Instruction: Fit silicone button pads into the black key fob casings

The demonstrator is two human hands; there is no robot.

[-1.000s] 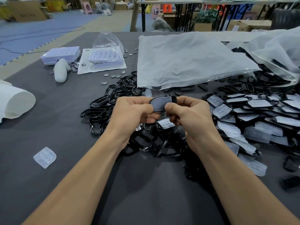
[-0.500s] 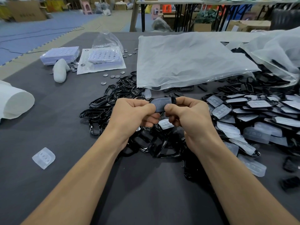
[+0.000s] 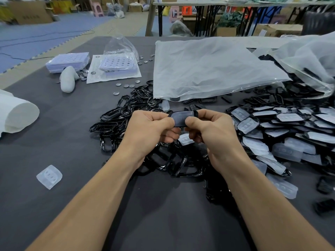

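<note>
Between both hands sits a black key fob casing with a translucent silicone pad lying in it. My left hand pinches its left end, thumb on top. My right hand pinches its right end the same way. Beneath the hands spreads a heap of empty black casings. To the right lies a pile of casings with pads fitted. One loose silicone pad rests alone on the dark table at the near left, and another pad shows under my fingers.
A large clear plastic bag covers the table's far middle, another bag at far right. Trays of coin cells and loose coin cells lie far left, beside a white lump. A white foam roll sits at the left edge.
Both hands keep hold of the same casing in nearly the same place; the fingers have shifted slightly along its edges.
</note>
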